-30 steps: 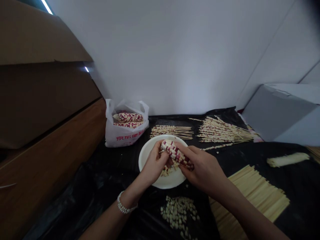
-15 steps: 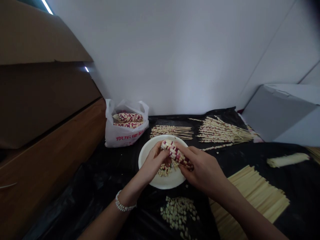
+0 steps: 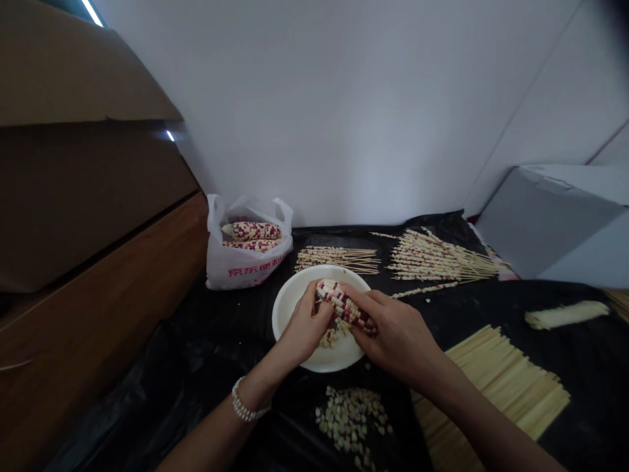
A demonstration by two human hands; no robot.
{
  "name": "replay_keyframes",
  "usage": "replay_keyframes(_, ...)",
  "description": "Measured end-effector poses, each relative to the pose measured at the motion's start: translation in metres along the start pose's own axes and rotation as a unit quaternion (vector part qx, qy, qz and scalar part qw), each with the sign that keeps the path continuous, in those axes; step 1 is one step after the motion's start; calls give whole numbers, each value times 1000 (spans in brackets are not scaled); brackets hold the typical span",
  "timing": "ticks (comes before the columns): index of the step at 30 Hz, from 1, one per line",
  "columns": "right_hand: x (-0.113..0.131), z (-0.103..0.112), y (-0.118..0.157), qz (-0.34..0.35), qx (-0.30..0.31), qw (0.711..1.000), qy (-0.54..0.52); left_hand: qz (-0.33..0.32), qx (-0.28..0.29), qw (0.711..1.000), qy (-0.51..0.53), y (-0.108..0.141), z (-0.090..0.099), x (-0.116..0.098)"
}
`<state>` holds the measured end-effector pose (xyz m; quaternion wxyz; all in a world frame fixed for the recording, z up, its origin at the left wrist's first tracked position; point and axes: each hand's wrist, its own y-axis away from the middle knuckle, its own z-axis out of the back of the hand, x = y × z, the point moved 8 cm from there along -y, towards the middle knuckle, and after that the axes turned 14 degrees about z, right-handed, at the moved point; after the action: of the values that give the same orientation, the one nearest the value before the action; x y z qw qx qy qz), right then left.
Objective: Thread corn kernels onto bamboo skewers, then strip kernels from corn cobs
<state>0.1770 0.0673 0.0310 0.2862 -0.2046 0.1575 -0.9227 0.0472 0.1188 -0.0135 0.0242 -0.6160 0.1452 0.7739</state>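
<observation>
An ear of corn (image 3: 344, 305) with cream and dark purple kernels is held over a white bowl (image 3: 285, 298). My right hand (image 3: 393, 331) wraps round its right part, fingers closed. At its left end my left hand (image 3: 307, 324) is closed, thumb and fingers pressed against the ear; a beaded bracelet (image 3: 246, 403) circles that wrist. Loose kernels (image 3: 329, 337) lie in the bowl below, partly hidden by my hands. Whether a kernel is pinched in my left fingers cannot be made out.
Behind the bowl stand a plastic bag (image 3: 246, 272) of corn ears and skewers threaded with kernels (image 3: 422, 259). Bare sticks (image 3: 506, 377) lie at right, near a pale bundle (image 3: 565, 314). Kernels (image 3: 351, 416) are heaped in front on black plastic sheeting (image 3: 196, 367). A white box (image 3: 550, 223) stands far right.
My left hand has shifted slightly, its thumb now lower at the ear's end. The ear has turned a little in my right hand. Everything around stays put.
</observation>
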Motion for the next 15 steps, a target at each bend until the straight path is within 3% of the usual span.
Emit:
replay_keyframes(6, -7, 7, -2, -12, -21, 991, -129, -28, -35, 998, 31, -4, 6, -1)
replay_keyframes(12, -16, 12, -1, -41, -19, 995, -86, 60, 119, 980, 149, -1, -11, -3)
replay_keyframes(15, -16, 10, 0, -42, -15, 997, -65, 61, 131, 975, 169, 1, -10, -7)
